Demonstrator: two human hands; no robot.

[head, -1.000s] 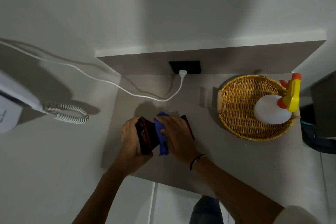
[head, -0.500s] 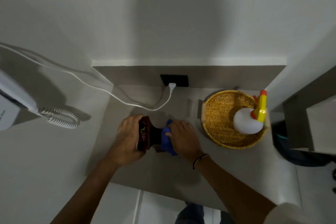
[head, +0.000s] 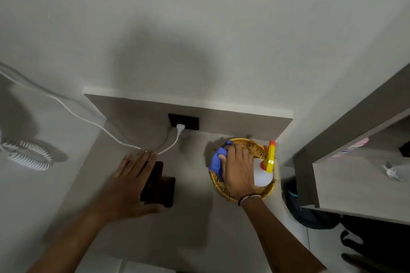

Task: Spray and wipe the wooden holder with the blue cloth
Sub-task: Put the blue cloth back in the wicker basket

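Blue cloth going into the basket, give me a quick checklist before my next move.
1. Blue cloth over the wicker basket: ok.
2. Right hand holding the cloth: ok.
3. Spray bottle inside the basket, upright: ok.
4. Wooden holder resting on the counter, left hand open over it: ok.
5. Holder wiped clean: cannot tell, too dark.
6. White cable apart from holder: ok.

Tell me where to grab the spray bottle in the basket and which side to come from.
Probably best to grip the spray bottle at its neck, just under the yellow trigger head, coming from above. It stands upright in the wicker basket, whose rim blocks a low sideways approach. The right hand, holding the blue cloth, is directly beside it.
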